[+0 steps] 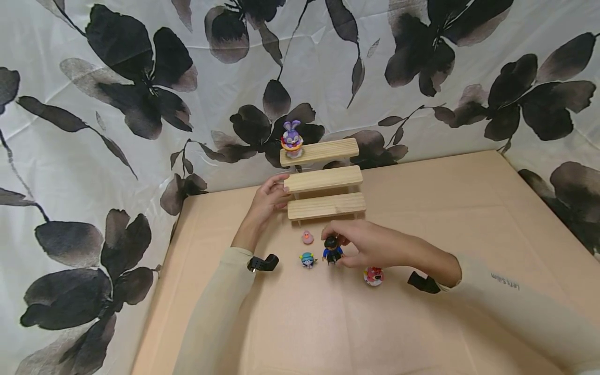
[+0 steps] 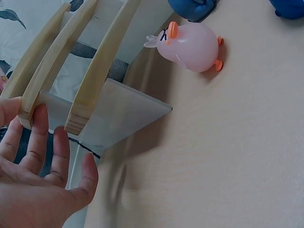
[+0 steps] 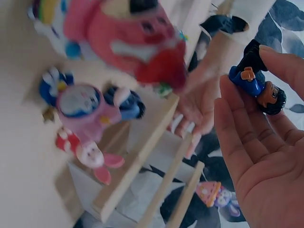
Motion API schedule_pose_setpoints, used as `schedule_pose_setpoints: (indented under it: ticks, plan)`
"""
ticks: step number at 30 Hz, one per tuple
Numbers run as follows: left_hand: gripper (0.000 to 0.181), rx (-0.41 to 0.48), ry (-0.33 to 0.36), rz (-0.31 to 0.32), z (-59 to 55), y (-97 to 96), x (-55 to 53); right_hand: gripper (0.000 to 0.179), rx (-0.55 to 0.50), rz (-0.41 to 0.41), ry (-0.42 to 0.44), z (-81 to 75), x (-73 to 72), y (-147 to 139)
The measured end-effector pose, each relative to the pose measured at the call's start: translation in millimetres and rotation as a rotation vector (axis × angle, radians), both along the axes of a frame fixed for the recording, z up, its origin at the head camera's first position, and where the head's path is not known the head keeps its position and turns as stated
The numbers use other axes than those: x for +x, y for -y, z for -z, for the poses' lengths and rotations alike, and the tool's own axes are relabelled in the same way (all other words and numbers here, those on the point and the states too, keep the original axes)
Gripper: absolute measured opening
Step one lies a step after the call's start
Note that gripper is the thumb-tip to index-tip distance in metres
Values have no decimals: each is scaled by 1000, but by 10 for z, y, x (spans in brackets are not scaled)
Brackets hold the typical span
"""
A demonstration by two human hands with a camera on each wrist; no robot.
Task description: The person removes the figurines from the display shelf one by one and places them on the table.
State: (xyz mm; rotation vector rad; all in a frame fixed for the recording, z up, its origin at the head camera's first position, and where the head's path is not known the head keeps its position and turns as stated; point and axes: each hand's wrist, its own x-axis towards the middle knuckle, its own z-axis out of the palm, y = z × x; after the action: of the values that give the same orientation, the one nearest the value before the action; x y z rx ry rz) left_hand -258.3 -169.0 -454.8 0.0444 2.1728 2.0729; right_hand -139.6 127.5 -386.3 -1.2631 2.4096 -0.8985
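My left hand (image 1: 268, 200) is at the left end of a three-step wooden display stand (image 1: 323, 179). In the left wrist view, its fingertips hold the end of one plank (image 2: 57, 59), the other fingers spread below. My right hand (image 1: 370, 242) pinches a toy figure (image 1: 332, 250) with black hair and a blue top, in front of the stand. The right wrist view shows that figure (image 3: 249, 78) between thumb and fingers. Left of it on the table are a pink duck toy (image 1: 307, 237) and a small blue toy (image 1: 307, 260). A pink-and-red bear toy (image 1: 373, 276) sits below the right hand.
A purple rabbit figure (image 1: 292, 139) stands on the stand's top step, at the left end. Behind the tan table (image 1: 300, 323) hangs a white cloth (image 1: 342, 67) with dark flowers. A pink long-eared toy (image 3: 97, 159) shows beside the stand in the right wrist view.
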Motion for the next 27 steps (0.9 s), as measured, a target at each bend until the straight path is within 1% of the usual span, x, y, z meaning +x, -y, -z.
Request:
schedule_pose_setpoints:
  ticks: [2, 6, 8, 13, 20, 27]
  plan:
    - [43, -1, 1, 0, 3, 0, -2, 45, 3, -16, -3, 48, 33, -3]
    - [42, 0, -2, -3, 10, 1, -1, 44, 13, -38, 19, 154, 92, -2]
    - [42, 5, -4, -4, 14, 3, -2, 44, 31, -41, 28, 208, 117, 5]
    - [43, 15, -8, -3, 21, 4, -12, 44, 98, -44, 3, 339, 157, 29]
    - [44, 14, -14, 5, 25, 9, -23, 44, 186, -44, -55, 435, 196, 85]
    - [43, 6, -19, 2, 31, 12, -19, 42, 228, -58, -69, 510, 232, 109]
